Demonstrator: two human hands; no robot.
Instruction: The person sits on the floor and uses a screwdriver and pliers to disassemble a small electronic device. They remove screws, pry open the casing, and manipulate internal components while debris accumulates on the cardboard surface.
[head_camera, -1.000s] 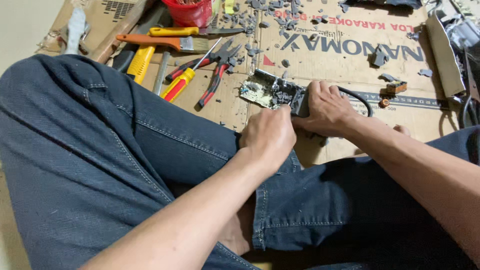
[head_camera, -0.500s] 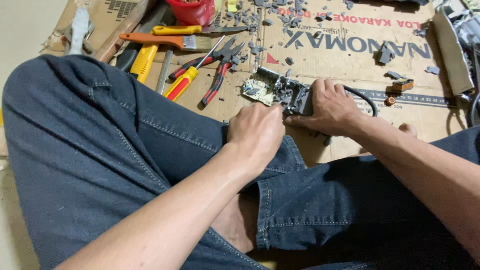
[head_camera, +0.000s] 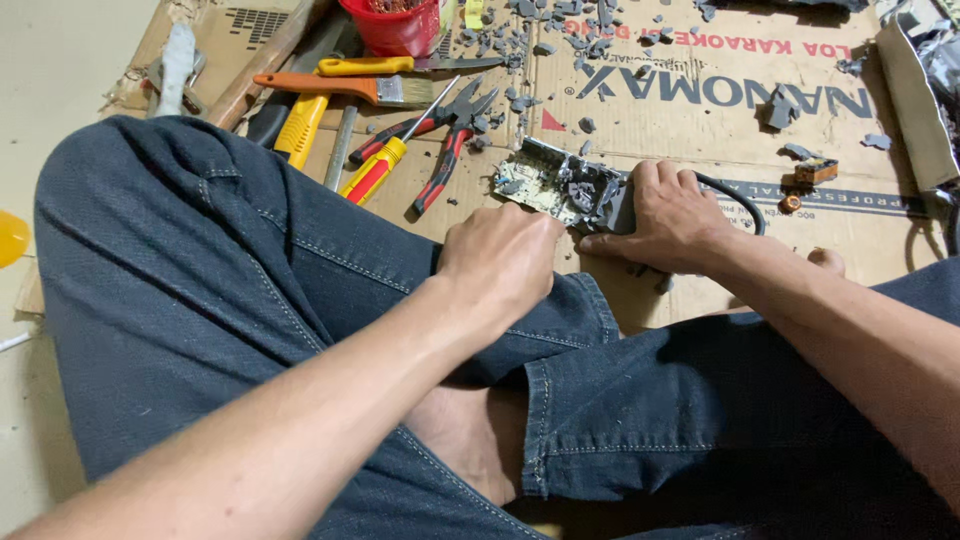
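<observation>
- I see my right hand (head_camera: 672, 215) clamped over the right end of the circuit board (head_camera: 545, 187), fingers wrapped on its grey block, pressing it to the cardboard sheet (head_camera: 700, 130).
- My left hand (head_camera: 497, 262) is curled into a loose fist, knuckles up, just this side of the board's near edge; its thumb and forefinger reach the board, but I cannot tell whether they pinch anything.
- The board lies flat between the two hands, its pale green face showing to the left of my right fingers.
- A black cable (head_camera: 735, 192) loops out from behind my right hand.
- Just left of the board lie the red-handled pliers (head_camera: 447, 150) and a red and yellow screwdriver (head_camera: 385, 160), near but not touching it.
- Farther beyond are an orange-handled brush (head_camera: 345, 88), a yellow-handled tool (head_camera: 300, 128) and a red tub (head_camera: 395, 28).
- Grey broken bits (head_camera: 530, 30) are scattered beyond the board.
- My jeans-clad knee (head_camera: 200, 260) rises left of my left hand, hiding part of the cardboard.
</observation>
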